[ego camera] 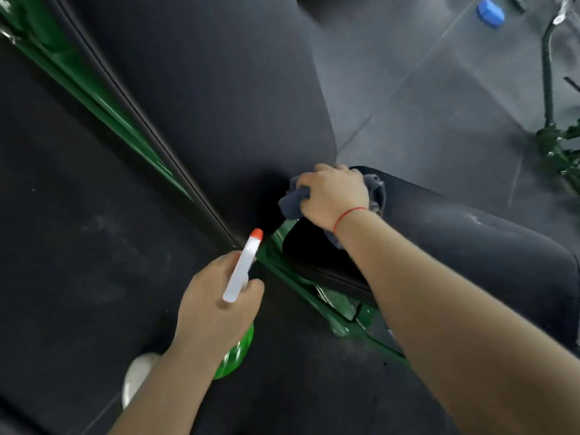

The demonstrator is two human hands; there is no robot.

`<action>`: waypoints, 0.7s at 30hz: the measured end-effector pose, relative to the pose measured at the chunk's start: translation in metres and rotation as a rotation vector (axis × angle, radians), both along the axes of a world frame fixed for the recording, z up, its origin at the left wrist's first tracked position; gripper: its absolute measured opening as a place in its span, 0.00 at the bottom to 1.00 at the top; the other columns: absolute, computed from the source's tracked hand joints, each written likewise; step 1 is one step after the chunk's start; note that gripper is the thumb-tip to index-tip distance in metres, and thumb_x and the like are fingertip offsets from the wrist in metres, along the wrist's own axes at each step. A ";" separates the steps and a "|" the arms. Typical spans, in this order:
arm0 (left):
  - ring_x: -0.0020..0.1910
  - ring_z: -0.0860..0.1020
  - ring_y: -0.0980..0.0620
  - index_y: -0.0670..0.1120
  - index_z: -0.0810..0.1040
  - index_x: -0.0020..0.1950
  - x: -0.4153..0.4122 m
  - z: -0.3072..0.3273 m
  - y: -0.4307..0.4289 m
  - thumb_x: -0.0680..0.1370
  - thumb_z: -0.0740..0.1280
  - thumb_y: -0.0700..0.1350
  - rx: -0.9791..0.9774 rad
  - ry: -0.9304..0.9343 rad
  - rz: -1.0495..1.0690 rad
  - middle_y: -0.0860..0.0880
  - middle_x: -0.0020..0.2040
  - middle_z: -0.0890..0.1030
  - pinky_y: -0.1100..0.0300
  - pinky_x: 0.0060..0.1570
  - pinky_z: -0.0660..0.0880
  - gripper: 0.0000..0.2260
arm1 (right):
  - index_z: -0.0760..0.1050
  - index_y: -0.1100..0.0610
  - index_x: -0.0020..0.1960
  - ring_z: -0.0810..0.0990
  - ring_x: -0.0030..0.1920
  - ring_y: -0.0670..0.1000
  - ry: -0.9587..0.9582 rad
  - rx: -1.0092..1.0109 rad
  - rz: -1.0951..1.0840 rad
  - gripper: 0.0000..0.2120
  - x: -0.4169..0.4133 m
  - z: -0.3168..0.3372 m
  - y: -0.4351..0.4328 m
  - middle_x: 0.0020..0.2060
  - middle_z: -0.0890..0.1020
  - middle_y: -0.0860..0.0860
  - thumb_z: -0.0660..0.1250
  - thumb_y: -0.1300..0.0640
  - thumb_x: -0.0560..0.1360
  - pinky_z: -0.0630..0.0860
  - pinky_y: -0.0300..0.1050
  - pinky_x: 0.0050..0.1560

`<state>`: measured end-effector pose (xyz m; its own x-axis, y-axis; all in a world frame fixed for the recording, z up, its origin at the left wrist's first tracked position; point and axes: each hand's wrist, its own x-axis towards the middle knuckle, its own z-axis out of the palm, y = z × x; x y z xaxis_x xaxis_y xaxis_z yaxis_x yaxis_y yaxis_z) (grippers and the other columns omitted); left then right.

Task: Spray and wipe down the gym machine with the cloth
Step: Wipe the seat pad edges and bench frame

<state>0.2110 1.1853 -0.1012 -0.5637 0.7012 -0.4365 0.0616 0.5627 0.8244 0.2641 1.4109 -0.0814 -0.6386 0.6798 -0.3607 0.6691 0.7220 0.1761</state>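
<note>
Wiping seat pad [470, 246] edge, probably: right hand [334, 196] fingers bunching grey cloth [293, 202]; left hand [213, 309] curled round spray bottle [243, 268]; press firmly, overlap strokes.

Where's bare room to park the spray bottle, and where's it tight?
Free: dark floor left of the green frame rail, above the white shoe; the seat pad, right side; grey floor between the back pad and the blue object. Tight: the pad junction, where the right hand grips the cloth, the left hand holding the spray bottle below.
</note>
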 end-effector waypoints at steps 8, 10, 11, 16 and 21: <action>0.32 0.73 0.44 0.42 0.73 0.38 0.000 0.055 -0.006 0.74 0.68 0.36 -0.085 -0.038 0.092 0.48 0.30 0.73 0.49 0.35 0.72 0.06 | 0.78 0.40 0.58 0.70 0.56 0.53 -0.022 -0.267 0.144 0.14 0.010 0.020 -0.047 0.55 0.76 0.42 0.64 0.54 0.75 0.63 0.48 0.53; 0.34 0.74 0.39 0.41 0.70 0.36 -0.004 0.068 0.000 0.74 0.68 0.37 -0.096 -0.031 0.074 0.43 0.31 0.73 0.45 0.36 0.72 0.09 | 0.78 0.40 0.58 0.69 0.57 0.52 -0.047 -0.313 0.198 0.16 0.015 0.031 -0.053 0.58 0.75 0.41 0.65 0.56 0.75 0.62 0.48 0.53; 0.34 0.74 0.38 0.40 0.72 0.38 -0.007 0.073 0.004 0.74 0.67 0.37 -0.093 -0.037 0.059 0.41 0.32 0.74 0.44 0.36 0.73 0.07 | 0.78 0.40 0.58 0.69 0.57 0.51 -0.056 -0.332 0.219 0.17 0.019 0.036 -0.054 0.59 0.75 0.40 0.65 0.57 0.74 0.60 0.48 0.51; 0.32 0.68 0.45 0.44 0.67 0.34 -0.019 0.105 0.026 0.74 0.67 0.38 -0.085 -0.035 -0.069 0.44 0.31 0.71 0.50 0.34 0.68 0.11 | 0.78 0.39 0.57 0.69 0.57 0.50 -0.106 -0.414 0.205 0.18 0.057 0.079 -0.058 0.59 0.75 0.38 0.65 0.58 0.73 0.62 0.49 0.51; 0.31 0.69 0.48 0.50 0.73 0.37 -0.019 0.130 0.044 0.74 0.67 0.38 -0.070 -0.067 -0.191 0.54 0.27 0.72 0.55 0.34 0.66 0.09 | 0.78 0.40 0.58 0.69 0.59 0.50 -0.140 -0.378 0.099 0.18 0.110 0.132 -0.052 0.61 0.75 0.37 0.65 0.59 0.73 0.62 0.48 0.51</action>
